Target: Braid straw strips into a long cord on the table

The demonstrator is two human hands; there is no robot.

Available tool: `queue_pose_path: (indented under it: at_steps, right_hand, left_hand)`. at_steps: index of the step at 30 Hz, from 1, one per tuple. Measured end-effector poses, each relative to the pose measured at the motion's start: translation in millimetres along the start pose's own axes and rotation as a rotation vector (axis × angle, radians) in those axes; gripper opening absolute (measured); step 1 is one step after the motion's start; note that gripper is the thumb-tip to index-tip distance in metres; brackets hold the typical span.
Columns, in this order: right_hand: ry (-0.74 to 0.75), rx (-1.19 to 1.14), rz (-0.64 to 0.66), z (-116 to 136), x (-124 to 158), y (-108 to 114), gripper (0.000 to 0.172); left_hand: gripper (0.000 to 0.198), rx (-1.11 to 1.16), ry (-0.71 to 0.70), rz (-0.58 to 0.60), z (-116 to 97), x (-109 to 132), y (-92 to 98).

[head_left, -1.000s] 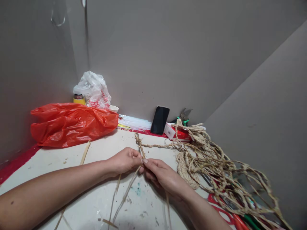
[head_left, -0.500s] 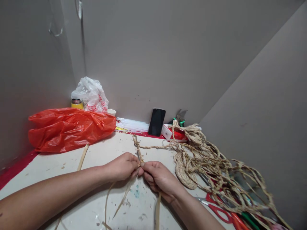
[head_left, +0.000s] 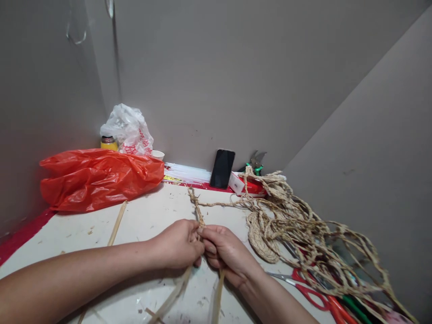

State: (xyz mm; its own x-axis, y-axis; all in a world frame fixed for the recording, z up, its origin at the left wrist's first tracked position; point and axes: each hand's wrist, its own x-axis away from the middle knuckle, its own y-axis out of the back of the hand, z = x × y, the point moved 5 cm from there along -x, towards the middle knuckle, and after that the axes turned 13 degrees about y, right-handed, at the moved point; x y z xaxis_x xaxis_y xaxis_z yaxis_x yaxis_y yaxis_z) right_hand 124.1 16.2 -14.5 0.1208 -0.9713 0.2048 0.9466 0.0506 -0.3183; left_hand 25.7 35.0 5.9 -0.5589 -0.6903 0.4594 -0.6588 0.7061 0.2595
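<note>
A braided straw cord (head_left: 196,206) runs from the far middle of the table toward me and ends between my hands. My left hand (head_left: 180,243) is closed on its near end, with one pale flat straw strand (head_left: 173,294) trailing below. Pressed up against it, my right hand (head_left: 221,249) pinches the same end, thumb on top, and another straw strand (head_left: 218,299) hangs under it. The fingertips hide the spot where the strands meet. A thin stretch of cord leads right from the braid to a heaped coil of braided rope (head_left: 265,234).
Red-handled scissors (head_left: 308,290) lie partly under the rope at right. A phone (head_left: 222,168) leans on the wall beside green-handled pruning shears (head_left: 255,164). At left are a red plastic bag (head_left: 101,180), a white bag (head_left: 130,128), a yellow jar (head_left: 108,144) and a loose strip (head_left: 118,222).
My left hand has shifted slightly right and nearer, its fingers curling lower beside my right hand. The strands below have swung. My right hand keeps its pinch.
</note>
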Motion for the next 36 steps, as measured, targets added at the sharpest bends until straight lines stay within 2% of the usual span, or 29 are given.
queue_pose_path:
  at_steps: [2,5,6,7,10,11,12,16,19,22,26,28,30,32,34,36]
  right_hand:
    - [-0.017,-0.029,0.016,1.9,-0.9,1.0,0.029]
    - [-0.025,-0.019,0.038,4.1,-2.1,2.9,0.022]
    - [-0.025,-0.012,0.047,4.5,-2.4,3.4,0.021]
    - [-0.026,-0.006,0.058,4.6,-2.7,3.8,0.022]
    - [-0.035,0.009,0.101,4.5,-2.7,4.2,0.023]
    - [-0.04,0.017,0.109,4.5,-2.5,4.4,0.023]
    - [-0.047,0.027,0.113,4.5,-2.3,4.7,0.023]
    - [-0.07,0.032,0.131,4.9,-1.7,5.5,0.02]
    - [-0.083,-0.01,0.145,4.7,-2.4,7.2,0.019]
    - [-0.097,-0.034,0.14,3.5,-4.4,9.6,0.018]
    - [-0.109,-0.059,0.151,2.6,-5.9,8.2,0.017]
    - [-0.115,-0.071,0.163,2.6,-5.5,6.5,0.016]
    - [-0.116,-0.073,0.174,2.5,-5.3,5.5,0.016]
    - [-0.115,-0.073,0.187,1.7,-5.4,5.5,0.017]
    - [-0.118,-0.08,0.196,0.1,-6.2,6.3,0.018]
    - [-0.128,-0.085,0.196,-1.9,-7.5,7.9,0.019]
  left_hand:
    - [0.023,-0.043,0.043,-0.015,-3.1,-2.9,10.5]
    - [0.022,-0.086,-0.056,-0.234,-11.2,-8.0,33.4]
    - [0.02,-0.059,-0.074,-0.263,-11.4,-9.9,37.3]
    - [0.021,-0.012,-0.055,-0.234,-9.1,-12.4,37.7]
    - [0.022,0.109,0.07,0.028,1.5,-17.4,25.7]
    - [0.021,0.103,0.067,0.076,2.6,-17.1,23.1]
    - [0.02,0.072,0.036,0.087,2.2,-16.4,22.7]
    - [0.023,-0.104,-0.111,0.009,-4.1,-12.9,32.9]
    - [0.021,-0.245,-0.106,-0.032,-10.9,-7.5,46.8]
    - [0.02,-0.352,-0.056,-0.172,-25.2,6.1,71.9]
    - [0.018,-0.441,-0.076,-0.532,-52.5,37.5,118.1]
    - [0.021,-0.571,-0.066,-0.656,-57.0,51.3,137.3]
    - [0.025,-0.743,-0.002,-0.742,-49.3,60.0,152.9]
    - [0.025,-0.909,0.141,-0.788,-29.0,63.7,165.1]
    - [0.021,-1.012,0.335,-0.78,-1.1,63.9,173.6]
    - [0.02,-1.025,0.393,-0.751,21.1,61.6,176.1]
